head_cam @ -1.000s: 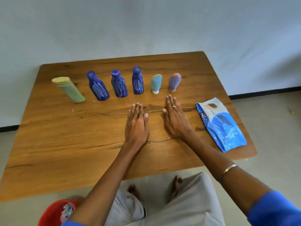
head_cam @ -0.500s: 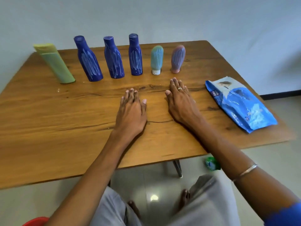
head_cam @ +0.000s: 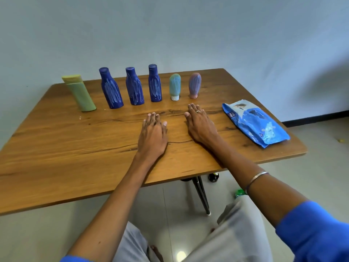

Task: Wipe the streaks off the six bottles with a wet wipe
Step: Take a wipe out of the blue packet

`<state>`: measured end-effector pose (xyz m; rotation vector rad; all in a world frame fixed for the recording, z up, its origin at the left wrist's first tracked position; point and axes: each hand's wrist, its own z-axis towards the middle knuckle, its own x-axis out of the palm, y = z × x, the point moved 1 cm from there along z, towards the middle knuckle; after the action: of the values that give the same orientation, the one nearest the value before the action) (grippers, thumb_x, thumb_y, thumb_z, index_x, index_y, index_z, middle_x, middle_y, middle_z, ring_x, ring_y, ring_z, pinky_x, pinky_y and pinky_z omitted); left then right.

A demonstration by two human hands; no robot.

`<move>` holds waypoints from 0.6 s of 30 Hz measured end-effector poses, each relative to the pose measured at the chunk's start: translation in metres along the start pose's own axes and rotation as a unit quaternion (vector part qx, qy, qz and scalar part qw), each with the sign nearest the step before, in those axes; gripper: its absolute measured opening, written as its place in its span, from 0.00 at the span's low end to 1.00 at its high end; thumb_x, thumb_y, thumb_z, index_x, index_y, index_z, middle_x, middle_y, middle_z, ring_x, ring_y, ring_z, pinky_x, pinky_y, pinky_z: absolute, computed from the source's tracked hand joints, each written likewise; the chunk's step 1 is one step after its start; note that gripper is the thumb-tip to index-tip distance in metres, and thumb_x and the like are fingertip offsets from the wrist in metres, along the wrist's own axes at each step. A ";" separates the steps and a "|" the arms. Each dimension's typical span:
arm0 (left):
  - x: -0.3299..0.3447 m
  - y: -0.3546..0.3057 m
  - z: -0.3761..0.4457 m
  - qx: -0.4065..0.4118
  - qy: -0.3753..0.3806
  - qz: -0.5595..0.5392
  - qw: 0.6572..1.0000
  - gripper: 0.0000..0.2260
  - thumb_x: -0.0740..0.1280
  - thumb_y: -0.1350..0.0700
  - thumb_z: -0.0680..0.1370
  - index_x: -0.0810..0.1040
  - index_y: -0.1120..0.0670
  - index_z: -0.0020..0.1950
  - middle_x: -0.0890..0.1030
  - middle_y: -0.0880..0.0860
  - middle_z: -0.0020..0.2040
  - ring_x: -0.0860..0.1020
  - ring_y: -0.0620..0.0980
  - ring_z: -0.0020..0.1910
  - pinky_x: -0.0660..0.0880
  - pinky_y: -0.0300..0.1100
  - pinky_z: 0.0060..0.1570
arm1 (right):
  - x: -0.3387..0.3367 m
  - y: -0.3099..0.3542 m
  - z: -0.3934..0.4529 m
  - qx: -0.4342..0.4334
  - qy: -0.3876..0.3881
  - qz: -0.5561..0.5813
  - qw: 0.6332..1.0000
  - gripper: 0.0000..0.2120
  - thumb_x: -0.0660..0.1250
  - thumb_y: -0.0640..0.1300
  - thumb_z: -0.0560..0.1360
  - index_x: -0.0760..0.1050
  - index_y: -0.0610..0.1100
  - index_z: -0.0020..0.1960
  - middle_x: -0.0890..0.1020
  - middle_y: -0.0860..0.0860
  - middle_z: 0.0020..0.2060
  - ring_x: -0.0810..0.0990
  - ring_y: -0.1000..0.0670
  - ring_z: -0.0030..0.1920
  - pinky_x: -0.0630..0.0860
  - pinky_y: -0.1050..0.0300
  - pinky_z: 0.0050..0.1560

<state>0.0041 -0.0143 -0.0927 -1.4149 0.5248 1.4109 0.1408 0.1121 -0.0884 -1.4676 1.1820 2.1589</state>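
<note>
Wooden table (head_cam: 75, 148): carries everything listed.
My left hand (head_cam: 153, 135) and right hand (head_cam: 201, 125): both flat on the wood, fingers straight, grasping nothing, side by side near the middle.
Blue wet-wipe pack (head_cam: 255, 123): lies flat to the right of my right hand.
Six bottles, upright in a row along the far edge: green bottle (head_cam: 80, 93), three streaked dark blue bottles (head_cam: 111, 88) (head_cam: 134, 86) (head_cam: 155, 84), teal tube (head_cam: 175, 86), pink tube (head_cam: 194, 85).
</note>
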 end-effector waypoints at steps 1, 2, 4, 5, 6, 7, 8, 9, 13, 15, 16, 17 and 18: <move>-0.001 -0.002 -0.001 0.006 -0.002 0.000 1.000 0.25 0.49 0.48 0.87 0.59 0.62 0.80 0.59 0.60 0.81 0.54 0.54 0.81 0.50 0.48 0.80 | -0.002 0.002 -0.002 -0.001 0.007 0.007 1.000 0.27 0.48 0.54 0.86 0.56 0.41 0.81 0.59 0.43 0.80 0.54 0.45 0.81 0.53 0.47 0.78; 0.000 -0.005 -0.003 0.013 -0.005 0.000 1.000 0.25 0.49 0.49 0.87 0.59 0.62 0.80 0.60 0.60 0.81 0.54 0.54 0.81 0.50 0.48 0.80 | -0.003 0.002 -0.004 -0.003 0.014 0.010 1.000 0.27 0.48 0.54 0.86 0.55 0.41 0.81 0.58 0.43 0.80 0.53 0.44 0.81 0.54 0.47 0.78; 0.001 -0.014 -0.004 0.028 -0.007 -0.004 1.000 0.25 0.50 0.49 0.87 0.59 0.62 0.80 0.61 0.60 0.80 0.55 0.54 0.81 0.50 0.48 0.80 | -0.006 0.001 -0.008 -0.006 0.021 0.007 1.000 0.27 0.48 0.54 0.86 0.55 0.40 0.81 0.58 0.42 0.80 0.53 0.44 0.81 0.54 0.46 0.78; 0.001 -0.021 -0.004 0.036 -0.008 -0.007 0.999 0.25 0.50 0.49 0.87 0.59 0.62 0.80 0.61 0.60 0.80 0.55 0.54 0.81 0.50 0.48 0.80 | -0.009 -0.001 -0.010 -0.003 0.022 0.007 1.000 0.28 0.47 0.54 0.86 0.55 0.40 0.81 0.58 0.42 0.80 0.53 0.44 0.81 0.54 0.46 0.79; 0.002 -0.028 -0.004 0.042 -0.009 -0.011 0.999 0.25 0.50 0.49 0.87 0.59 0.62 0.79 0.61 0.60 0.80 0.55 0.54 0.81 0.50 0.48 0.80 | -0.013 -0.003 -0.013 0.000 0.021 0.008 1.000 0.28 0.48 0.54 0.86 0.54 0.40 0.81 0.58 0.42 0.80 0.53 0.44 0.81 0.54 0.46 0.79; 0.002 -0.036 -0.003 0.047 -0.010 -0.015 0.999 0.24 0.50 0.49 0.87 0.59 0.62 0.79 0.61 0.60 0.80 0.55 0.54 0.81 0.50 0.48 0.80 | -0.018 -0.006 -0.015 0.005 0.020 0.009 1.000 0.28 0.48 0.54 0.86 0.54 0.40 0.81 0.58 0.42 0.80 0.53 0.44 0.81 0.54 0.46 0.79; 0.003 -0.045 -0.003 0.053 -0.010 -0.022 0.998 0.24 0.50 0.49 0.87 0.59 0.62 0.79 0.61 0.60 0.80 0.55 0.54 0.81 0.50 0.48 0.80 | -0.023 -0.010 -0.017 0.009 0.019 0.008 1.000 0.28 0.48 0.54 0.86 0.54 0.40 0.81 0.58 0.42 0.80 0.53 0.45 0.81 0.54 0.46 0.78; 0.005 -0.052 -0.002 0.058 -0.010 -0.028 0.998 0.24 0.50 0.49 0.87 0.59 0.62 0.79 0.61 0.60 0.80 0.55 0.54 0.81 0.50 0.48 0.80 | -0.029 -0.013 -0.018 0.011 0.020 0.006 1.000 0.28 0.49 0.54 0.86 0.54 0.40 0.81 0.58 0.42 0.80 0.53 0.45 0.81 0.54 0.46 0.78; 0.013 -0.082 -0.001 0.085 0.000 -0.049 0.995 0.24 0.51 0.49 0.87 0.59 0.61 0.80 0.61 0.59 0.80 0.55 0.53 0.81 0.51 0.47 0.80 | -0.056 -0.033 -0.025 0.024 -0.011 -0.022 0.999 0.26 0.56 0.50 0.85 0.58 0.42 0.80 0.62 0.43 0.79 0.59 0.43 0.79 0.61 0.45 0.76; 0.020 -0.095 -0.001 0.097 0.012 -0.058 0.994 0.24 0.51 0.50 0.87 0.59 0.61 0.80 0.61 0.59 0.80 0.55 0.53 0.81 0.51 0.47 0.80 | -0.070 -0.046 -0.030 0.040 -0.041 -0.022 0.998 0.24 0.59 0.47 0.84 0.62 0.42 0.79 0.69 0.42 0.75 0.68 0.42 0.75 0.68 0.45 0.72; 0.023 -0.102 -0.001 0.103 0.017 -0.064 0.992 0.24 0.51 0.50 0.87 0.59 0.61 0.80 0.61 0.59 0.80 0.55 0.53 0.81 0.51 0.47 0.79 | -0.078 -0.054 -0.033 0.049 -0.060 -0.019 0.997 0.23 0.60 0.45 0.84 0.66 0.43 0.77 0.74 0.41 0.72 0.74 0.42 0.70 0.72 0.47 0.69; 0.026 -0.108 -0.001 0.109 0.023 -0.070 0.991 0.24 0.50 0.49 0.87 0.58 0.61 0.80 0.61 0.59 0.81 0.55 0.53 0.81 0.51 0.47 0.79 | -0.086 -0.062 -0.036 0.059 -0.078 -0.017 0.995 0.21 0.61 0.44 0.83 0.69 0.43 0.75 0.78 0.41 0.68 0.78 0.42 0.65 0.75 0.48 0.65; 0.029 -0.115 -0.001 0.115 0.028 -0.076 0.990 0.24 0.50 0.49 0.87 0.58 0.61 0.80 0.61 0.59 0.81 0.54 0.53 0.81 0.51 0.47 0.80 | -0.095 -0.071 -0.040 0.069 -0.096 -0.018 0.993 0.19 0.60 0.43 0.83 0.72 0.43 0.73 0.80 0.41 0.64 0.80 0.41 0.62 0.77 0.48 0.61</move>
<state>0.1099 0.0387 -0.0796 -1.2828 0.5840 1.1524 0.2528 0.1467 -0.0455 -1.1868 1.2012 2.0938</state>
